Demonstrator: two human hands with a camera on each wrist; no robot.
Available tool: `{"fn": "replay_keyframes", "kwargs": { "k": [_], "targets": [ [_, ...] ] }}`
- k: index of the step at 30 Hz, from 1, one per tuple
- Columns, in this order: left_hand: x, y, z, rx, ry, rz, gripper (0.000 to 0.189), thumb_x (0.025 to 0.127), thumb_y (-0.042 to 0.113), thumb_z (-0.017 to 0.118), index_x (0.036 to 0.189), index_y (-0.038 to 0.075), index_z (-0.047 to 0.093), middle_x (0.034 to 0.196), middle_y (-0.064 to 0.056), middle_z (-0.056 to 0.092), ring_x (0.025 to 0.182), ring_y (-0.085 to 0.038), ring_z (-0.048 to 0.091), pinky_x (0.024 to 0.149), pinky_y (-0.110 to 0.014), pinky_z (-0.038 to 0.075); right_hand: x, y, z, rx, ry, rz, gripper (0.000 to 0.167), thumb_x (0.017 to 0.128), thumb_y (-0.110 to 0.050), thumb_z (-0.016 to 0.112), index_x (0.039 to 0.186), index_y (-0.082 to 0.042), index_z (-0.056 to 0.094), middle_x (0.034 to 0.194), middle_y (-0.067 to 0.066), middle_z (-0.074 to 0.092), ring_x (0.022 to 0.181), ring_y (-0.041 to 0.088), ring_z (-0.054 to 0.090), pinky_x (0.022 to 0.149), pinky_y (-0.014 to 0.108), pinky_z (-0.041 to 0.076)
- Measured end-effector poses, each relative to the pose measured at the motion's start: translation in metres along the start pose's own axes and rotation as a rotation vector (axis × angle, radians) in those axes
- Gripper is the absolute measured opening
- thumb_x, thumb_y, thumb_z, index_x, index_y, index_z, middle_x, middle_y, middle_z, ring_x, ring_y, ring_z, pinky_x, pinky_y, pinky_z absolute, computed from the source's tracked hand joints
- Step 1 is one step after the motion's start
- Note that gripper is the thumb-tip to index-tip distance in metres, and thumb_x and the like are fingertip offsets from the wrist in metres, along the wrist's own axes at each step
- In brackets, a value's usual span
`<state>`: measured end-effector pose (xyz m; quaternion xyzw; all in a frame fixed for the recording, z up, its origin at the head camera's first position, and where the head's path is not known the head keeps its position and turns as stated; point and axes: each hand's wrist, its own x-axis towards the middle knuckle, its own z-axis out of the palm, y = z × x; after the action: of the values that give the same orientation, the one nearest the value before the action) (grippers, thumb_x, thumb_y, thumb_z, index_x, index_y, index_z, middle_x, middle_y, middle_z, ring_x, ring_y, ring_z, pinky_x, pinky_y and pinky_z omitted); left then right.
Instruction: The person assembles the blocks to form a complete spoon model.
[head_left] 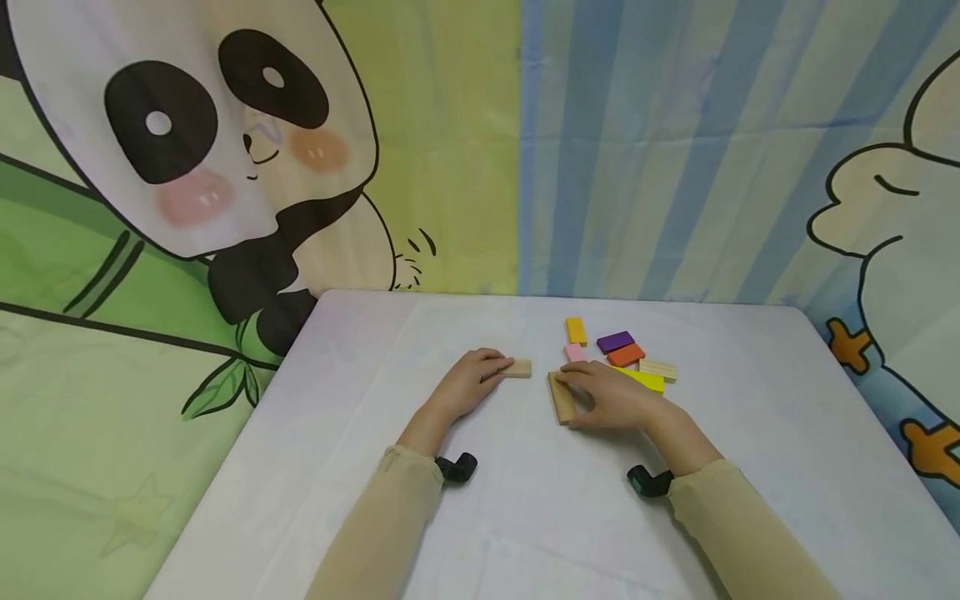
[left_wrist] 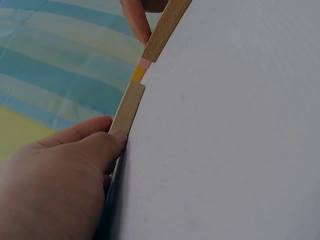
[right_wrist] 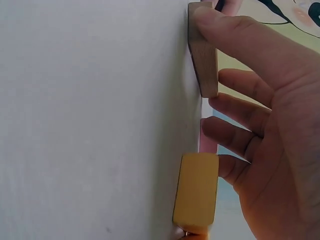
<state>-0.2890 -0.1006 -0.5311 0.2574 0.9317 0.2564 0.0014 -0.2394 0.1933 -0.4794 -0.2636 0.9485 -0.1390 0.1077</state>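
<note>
My left hand point(head_left: 498, 370) pinches the left end of a small plain wooden block point(head_left: 517, 368) lying flat on the white table point(head_left: 525, 500). In the left wrist view its thumb point(left_wrist: 102, 145) presses the near end of that block point(left_wrist: 128, 107). My right hand point(head_left: 572, 393) grips a longer plain wooden block point(head_left: 561, 398) just to the right, thumb on one side and fingers on the other. The right wrist view shows the thumb point(right_wrist: 225, 30) on this block point(right_wrist: 202, 55). The two blocks lie a short gap apart.
Behind my right hand lie several coloured blocks: orange-yellow point(head_left: 576, 331), purple point(head_left: 615, 342), orange point(head_left: 626, 355), pink point(head_left: 574, 352), yellow point(head_left: 643, 380) and a plain one point(head_left: 658, 369). Cartoon curtains close off the table's back and sides.
</note>
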Motion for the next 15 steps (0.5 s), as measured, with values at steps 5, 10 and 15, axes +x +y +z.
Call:
{"fn": "replay_keyframes", "kwargs": {
  "k": [5,10,15],
  "targets": [
    [0.001,0.002,-0.001,0.017,0.006,0.025,0.039,0.102,0.030,0.056,0.140,0.031,0.057,0.141,0.002,0.056,0.133,-0.021,0.050,0.113,-0.040,0.041,0.000,-0.007,-0.001,0.041,0.048,-0.020,0.082,0.080,-0.058,0.076,0.148,-0.024,0.047,0.152,0.000,0.045,0.141,0.026,0.040,0.114,0.051,0.038],
    [0.001,0.003,0.000,0.043,0.009,0.060,0.039,0.102,0.029,0.055,0.141,0.030,0.056,0.141,0.002,0.057,0.132,-0.022,0.051,0.112,-0.041,0.041,0.005,-0.028,0.005,0.070,0.097,-0.022,0.082,0.079,-0.057,0.076,0.147,-0.021,0.049,0.150,0.003,0.046,0.139,0.028,0.043,0.112,0.052,0.040],
    [0.001,0.003,0.001,0.071,0.026,0.091,0.039,0.102,0.027,0.055,0.141,0.030,0.056,0.140,0.002,0.058,0.131,-0.022,0.052,0.111,-0.042,0.042,0.014,-0.048,0.020,-0.008,0.136,-0.053,0.082,0.081,-0.061,0.072,0.147,-0.019,0.048,0.150,0.005,0.048,0.135,0.028,0.048,0.111,0.049,0.043]
  ]
}}
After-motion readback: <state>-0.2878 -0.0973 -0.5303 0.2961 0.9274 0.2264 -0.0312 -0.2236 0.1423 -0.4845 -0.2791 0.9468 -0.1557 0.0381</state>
